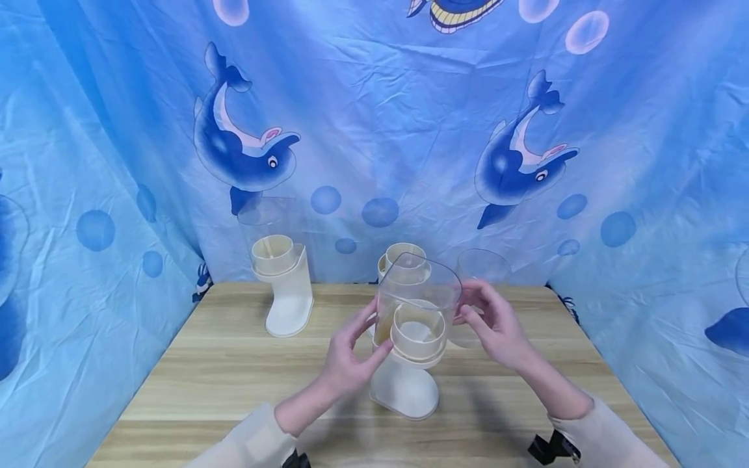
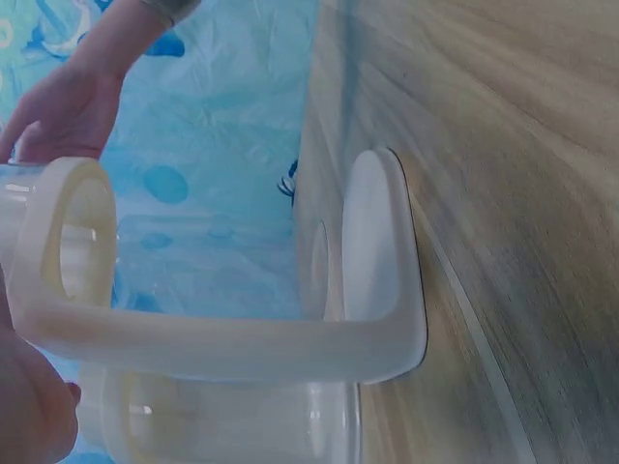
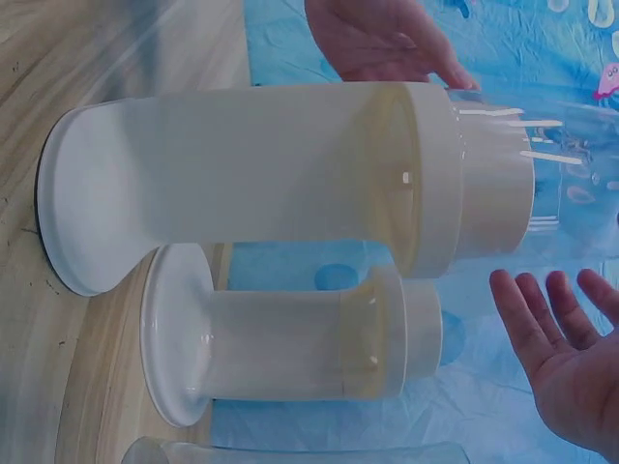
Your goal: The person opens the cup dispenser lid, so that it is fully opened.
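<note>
A blue dolphin-print backdrop (image 1: 386, 156) is hanging behind a wood-grain table (image 1: 234, 390). On the table a white front stand (image 1: 406, 393) is standing upright, its round cup facing up; two similar rear stands, one left (image 1: 289, 312) and one middle (image 1: 404, 250), are standing beyond it. A clear container (image 1: 424, 283) is sitting around and above the front stand's cup, between the two hands. Both forearms are reaching forward from the near edge and converging on it, the left from lower left, the right from lower right, with pale sleeves ending above the wrists.

The left hand (image 1: 348, 364) is gripping the container's left side, its thumb lying across the near face and its fingers bending behind, the gap between them being filled by the clear wall. The right hand (image 1: 490, 325) is hovering at the opposite side, palm turned inward. Its fingers (image 3: 527, 324) are extending, slightly spread, toward the wall; whether the fingertips are touching cannot be told.
</note>
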A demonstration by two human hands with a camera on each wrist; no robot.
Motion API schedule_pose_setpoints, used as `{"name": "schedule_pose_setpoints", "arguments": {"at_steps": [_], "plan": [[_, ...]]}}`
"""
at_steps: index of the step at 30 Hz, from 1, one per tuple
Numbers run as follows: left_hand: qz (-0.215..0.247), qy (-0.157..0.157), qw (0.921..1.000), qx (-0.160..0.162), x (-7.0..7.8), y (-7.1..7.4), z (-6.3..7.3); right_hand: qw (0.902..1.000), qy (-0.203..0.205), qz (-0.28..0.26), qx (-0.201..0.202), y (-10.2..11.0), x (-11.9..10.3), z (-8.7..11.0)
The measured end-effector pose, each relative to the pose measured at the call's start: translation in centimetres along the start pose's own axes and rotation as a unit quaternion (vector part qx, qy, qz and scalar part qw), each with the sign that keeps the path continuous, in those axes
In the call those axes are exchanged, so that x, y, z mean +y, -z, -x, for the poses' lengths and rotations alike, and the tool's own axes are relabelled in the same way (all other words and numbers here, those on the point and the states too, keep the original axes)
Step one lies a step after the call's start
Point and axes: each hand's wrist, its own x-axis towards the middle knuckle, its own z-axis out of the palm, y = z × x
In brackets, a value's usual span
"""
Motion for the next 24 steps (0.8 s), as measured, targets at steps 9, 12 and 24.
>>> {"name": "schedule_pose_setpoints", "arguments": {"at_steps": [9, 12, 24], "plan": [[-0.021, -0.043, 0.9987, 0.020, 0.5, -0.4, 0.4, 0.9995, -0.013, 0.028, 0.001, -0.4, 0.0, 0.2], [0.013, -0.050, 0.9986, -0.004, 0.2, 0.2, 0.0, 0.9994, -0.017, 0.031, -0.002, -0.4, 0.0, 0.3], [0.027, -0.083, 0.9961, 0.016, 0.6, -0.4, -0.2, 0.9986, -0.044, 0.027, -0.006, -0.4, -0.4, 0.3]]}}
